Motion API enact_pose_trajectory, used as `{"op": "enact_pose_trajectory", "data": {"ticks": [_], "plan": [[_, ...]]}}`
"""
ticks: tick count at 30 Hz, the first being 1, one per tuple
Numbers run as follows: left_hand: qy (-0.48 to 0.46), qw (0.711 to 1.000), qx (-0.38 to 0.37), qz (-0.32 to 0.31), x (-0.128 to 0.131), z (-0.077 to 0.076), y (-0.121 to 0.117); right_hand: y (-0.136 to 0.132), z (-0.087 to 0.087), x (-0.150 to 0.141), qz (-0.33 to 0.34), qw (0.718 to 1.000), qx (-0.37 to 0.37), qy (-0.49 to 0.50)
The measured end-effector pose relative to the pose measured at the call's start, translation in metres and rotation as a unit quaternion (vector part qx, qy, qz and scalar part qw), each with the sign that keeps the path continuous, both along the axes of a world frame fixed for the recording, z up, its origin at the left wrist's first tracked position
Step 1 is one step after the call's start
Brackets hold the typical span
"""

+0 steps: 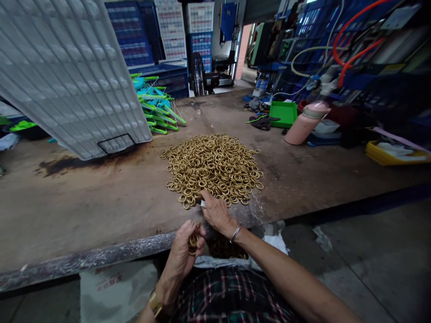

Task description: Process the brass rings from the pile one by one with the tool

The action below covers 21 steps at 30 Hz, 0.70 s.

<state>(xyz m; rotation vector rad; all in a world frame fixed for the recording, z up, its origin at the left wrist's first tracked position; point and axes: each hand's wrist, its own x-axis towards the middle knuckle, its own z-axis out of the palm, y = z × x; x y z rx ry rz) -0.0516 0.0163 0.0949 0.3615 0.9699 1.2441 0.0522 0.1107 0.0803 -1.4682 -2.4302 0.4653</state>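
Left hand (184, 251) grips brass rings (193, 241); right hand (215, 211) touches ring pile (215, 166).

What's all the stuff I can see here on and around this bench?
rings: a big heap, brass, bench middle
bench: one, brown, stained
tray: one, white, ribbed, far left
green parts: a stack, green and teal, behind the heap
box: one, green, far right
bottle: one, pink, lying by the box
crates: several, blue and white, at the back
hoses: orange, upper right
left hand: holds a few rings
right hand: at the heap's near edge
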Motion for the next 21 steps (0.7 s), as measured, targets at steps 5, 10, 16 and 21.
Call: {"op": "enact_pose_trajectory", "data": {"ticks": [5, 10, 16, 21], "plan": [[-0.044, 0.999, -0.019, 0.003, -0.008, -0.004, 0.000, 0.003, 0.003, -0.007, -0.014, 0.999, -0.001, -0.038], [-0.109, 0.993, -0.046, 0.022, -0.015, -0.007, 0.006, 0.003, -0.007, 0.002, 0.012, 0.999, 0.024, 0.035], [-0.108, 0.991, -0.061, 0.056, -0.014, -0.003, 0.016, -0.002, -0.011, 0.021, 0.054, 0.989, -0.003, 0.141], [0.091, 0.994, -0.010, 0.057, 0.000, -0.002, 0.020, -0.016, 0.002, 0.030, 0.083, 0.970, -0.043, 0.225]]}}
